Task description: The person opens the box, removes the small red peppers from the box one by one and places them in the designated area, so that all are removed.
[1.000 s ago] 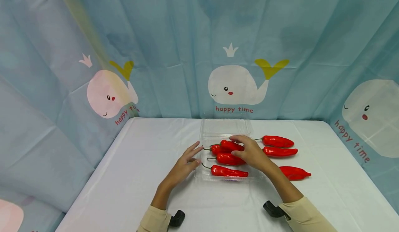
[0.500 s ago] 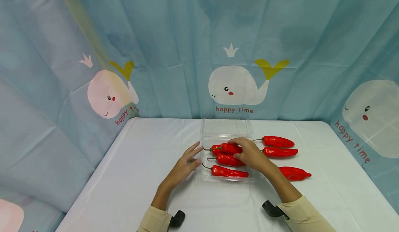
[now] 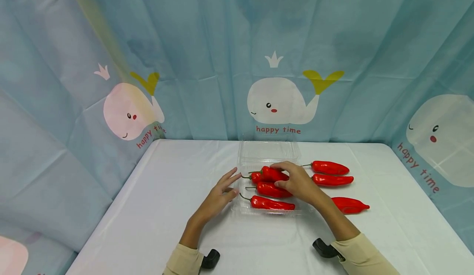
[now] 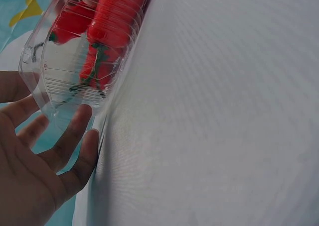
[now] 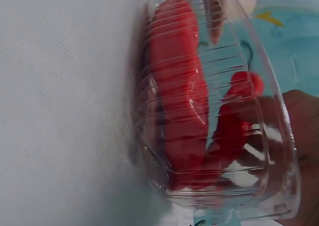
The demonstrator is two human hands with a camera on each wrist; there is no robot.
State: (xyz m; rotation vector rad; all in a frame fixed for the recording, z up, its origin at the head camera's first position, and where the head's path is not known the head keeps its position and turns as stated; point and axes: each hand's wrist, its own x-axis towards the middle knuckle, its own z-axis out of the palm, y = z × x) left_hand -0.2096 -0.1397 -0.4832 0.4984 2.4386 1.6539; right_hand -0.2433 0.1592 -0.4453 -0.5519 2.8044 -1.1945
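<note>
In the head view, a clear plastic box (image 3: pixel 267 212) holds several glossy red peppers with thin green stems. My right hand (image 3: pixel 299 182) pinches one red pepper (image 3: pixel 273 173) from above, near its tip end, over the back of the box. Beneath and in front of it lie another pepper (image 3: pixel 255 178), a middle pepper (image 3: pixel 269 190) and a front pepper (image 3: pixel 272 203). Fingers of my left hand (image 3: pixel 218 195) are spread at the box's left side. The left wrist view has those fingertips (image 4: pixel 82 117) right at the ribbed wall. Through the plastic, the right wrist view partly blurs the right fingers.
The box's hinged lid (image 3: pixel 268 151) lies folded back behind it. To the right, on the white tablecloth (image 3: pixel 148 213), are three more red peppers: a back one (image 3: pixel 330 167), a middle one (image 3: pixel 333 180) and a front one (image 3: pixel 349 205). A blue whale-print curtain (image 3: pixel 207 61) rises behind.
The right hand and its pepper dipped slightly toward the front half a second ago, then shifted back up to nearly the earlier place. My left hand has stayed put.
</note>
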